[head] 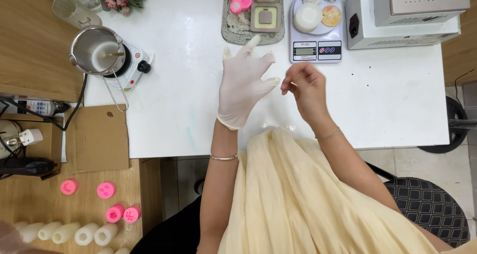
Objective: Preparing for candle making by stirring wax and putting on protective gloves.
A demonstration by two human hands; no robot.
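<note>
My left hand [244,82] wears a thin white glove and is raised over the white table [189,100], fingers spread, palm away from me. My right hand [304,87] is bare, its fingers pinched together right beside the gloved thumb tip; whether it grips the glove tip I cannot tell. Just beyond both hands stands a small digital scale [316,49] carrying a white round candle [307,17] and an orange disc [331,15]. A grey tray [229,31] with pink moulds and square moulds lies behind my left hand.
At the left a metal pot [94,49] of white wax sits on a small hotplate [130,68]. A grey machine [407,13] stands at the back right. Cardboard [97,137], pink moulds [106,190] and white candles [64,232] lie on the wooden side table. A black chair [430,207] is at lower right.
</note>
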